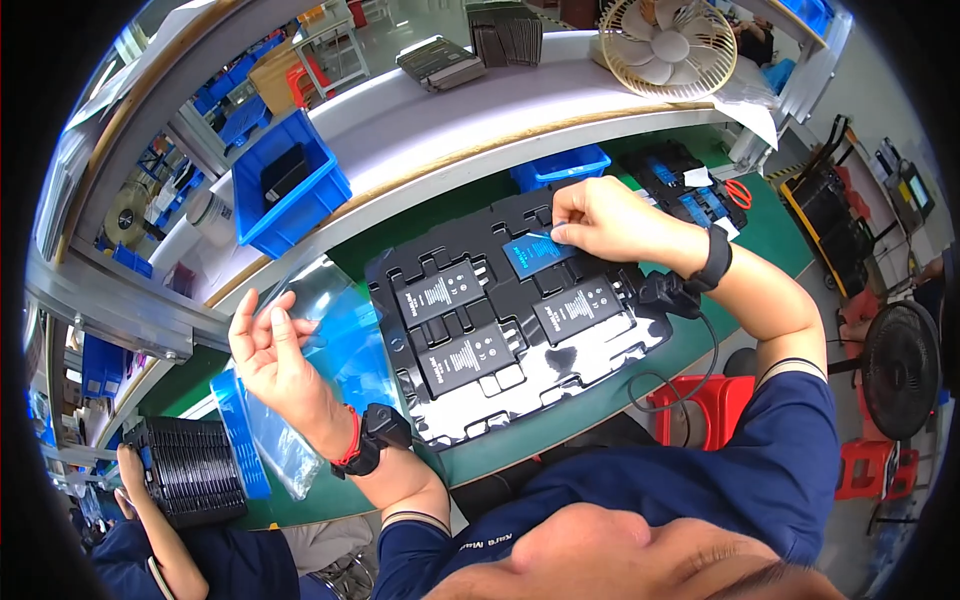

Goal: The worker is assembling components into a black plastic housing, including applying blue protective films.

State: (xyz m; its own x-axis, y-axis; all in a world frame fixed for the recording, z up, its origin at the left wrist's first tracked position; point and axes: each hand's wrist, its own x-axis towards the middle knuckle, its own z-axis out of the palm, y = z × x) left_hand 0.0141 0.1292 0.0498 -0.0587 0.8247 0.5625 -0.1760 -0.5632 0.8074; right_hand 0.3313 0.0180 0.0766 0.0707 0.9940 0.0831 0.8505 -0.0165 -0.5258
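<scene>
Green-topped bench (770,230) in a workshop; a pale raised shelf runs along its far side, with a cream fan (670,45) and a blue bin (275,225) on it. On the bench: a black moulded tray (440,235) holding four flat battery-like pieces.

Right hand (605,220): thumb and forefinger closed together at the upper right edge of the blue-faced piece (537,257), which sits in the tray's upper middle. Grip looks like a light pinch; cannot tell whether the piece is lifted or only touched. Left hand (270,350): raised over clear and blue plastic film (360,345) left of the tray, fingers loosely spread and partly curled; no solid object seen in it, thin film cannot be ruled out.

Progress, judged from layout: three black-faced pieces (468,360) rest in their pockets, printed side up, and look finished; the blue-faced one seems outstanding. Further blue pieces (700,205) lie farther back at right; their state is unclear.
</scene>
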